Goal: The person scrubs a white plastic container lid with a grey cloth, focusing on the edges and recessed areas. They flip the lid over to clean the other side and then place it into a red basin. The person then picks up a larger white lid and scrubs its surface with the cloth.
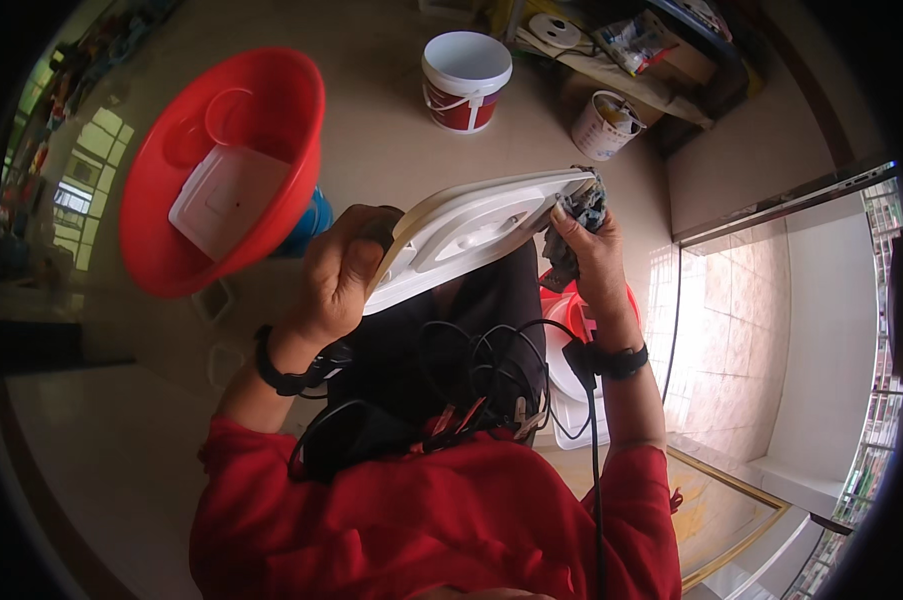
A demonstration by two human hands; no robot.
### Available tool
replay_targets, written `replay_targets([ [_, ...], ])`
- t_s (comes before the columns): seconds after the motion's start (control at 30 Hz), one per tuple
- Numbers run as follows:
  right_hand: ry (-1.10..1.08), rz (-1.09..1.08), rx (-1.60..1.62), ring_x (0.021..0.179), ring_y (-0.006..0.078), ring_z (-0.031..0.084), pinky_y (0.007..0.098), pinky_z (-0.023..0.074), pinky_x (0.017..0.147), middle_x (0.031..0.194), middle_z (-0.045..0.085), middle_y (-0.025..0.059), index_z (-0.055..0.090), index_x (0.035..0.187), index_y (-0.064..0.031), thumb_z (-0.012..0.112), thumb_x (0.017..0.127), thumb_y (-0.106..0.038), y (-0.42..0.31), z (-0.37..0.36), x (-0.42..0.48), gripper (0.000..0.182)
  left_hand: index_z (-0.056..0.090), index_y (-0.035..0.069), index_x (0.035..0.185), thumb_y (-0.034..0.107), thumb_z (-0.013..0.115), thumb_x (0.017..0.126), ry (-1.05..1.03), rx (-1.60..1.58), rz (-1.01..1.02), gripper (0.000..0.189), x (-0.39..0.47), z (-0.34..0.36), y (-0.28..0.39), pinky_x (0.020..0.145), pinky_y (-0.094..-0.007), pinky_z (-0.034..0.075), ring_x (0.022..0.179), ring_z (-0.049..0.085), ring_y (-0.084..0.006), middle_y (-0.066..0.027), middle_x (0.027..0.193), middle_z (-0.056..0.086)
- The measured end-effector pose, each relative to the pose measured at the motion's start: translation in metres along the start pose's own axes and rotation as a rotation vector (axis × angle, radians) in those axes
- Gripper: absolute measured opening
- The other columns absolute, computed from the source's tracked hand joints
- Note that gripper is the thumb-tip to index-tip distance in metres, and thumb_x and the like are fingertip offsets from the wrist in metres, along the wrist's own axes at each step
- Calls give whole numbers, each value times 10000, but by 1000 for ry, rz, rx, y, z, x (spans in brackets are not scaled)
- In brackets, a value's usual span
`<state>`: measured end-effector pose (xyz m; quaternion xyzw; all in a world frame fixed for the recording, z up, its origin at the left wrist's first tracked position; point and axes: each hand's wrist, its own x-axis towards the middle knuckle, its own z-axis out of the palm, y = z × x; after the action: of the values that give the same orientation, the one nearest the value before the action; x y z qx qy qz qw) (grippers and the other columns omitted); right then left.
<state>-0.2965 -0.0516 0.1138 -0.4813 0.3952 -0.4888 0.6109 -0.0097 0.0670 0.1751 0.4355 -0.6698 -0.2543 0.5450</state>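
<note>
A white plastic lid [481,225] with a raised moulded centre is held tilted above my lap. My left hand [344,274] grips its near left edge, the thumb bent along the rim. At the far right corner, my right hand [592,244] holds a dark, crumpled cloth [588,202] pressed against the lid. The thumb lies on the lid's face, while the cloth wraps around the corner and hangs below it. Most of my left fingers are hidden behind the lid.
Left of me, a red plastic tub [286,157] contains a white lid [230,195]; a blue object [312,225] is partly behind it. Ahead stand a white-and-red bucket [466,82] and a smaller pail [607,127]. Black cables [489,352] cross my lap. White lids [571,367] lie beside my right leg.
</note>
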Motion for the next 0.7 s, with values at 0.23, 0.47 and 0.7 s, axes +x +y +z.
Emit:
replay_targets([
  [0.23,101,-173,-52,463,104,587,215,408,381,679,672,65,658,987,-38,730,901,-56,-27,-12,-14,113,584,-17,1252,461,367,1090,-90,25,-50,549,12,-7,-22,1005,-326,464,1138,622,-229,-115,1226,652],
  [0.47,242,-826,-712,754,212,670,307,537,647,1010,690,129,634,1167,6,777,830,-24,-48,-6,-44,367,481,-25,1389,481,382,1083,-26,-595,-840,599,0,0,-58,1059,-443,484,1241,600,-305,-158,1328,605],
  [0.7,-12,-1261,-1064,828,295,653,362,543,641,1110,635,178,625,1150,20,759,707,5,-40,-11,-66,463,484,-12,1403,484,408,1072,23,-1297,-793,601,12,6,-57,955,-361,574,1161,662,-242,-150,1312,643],
])
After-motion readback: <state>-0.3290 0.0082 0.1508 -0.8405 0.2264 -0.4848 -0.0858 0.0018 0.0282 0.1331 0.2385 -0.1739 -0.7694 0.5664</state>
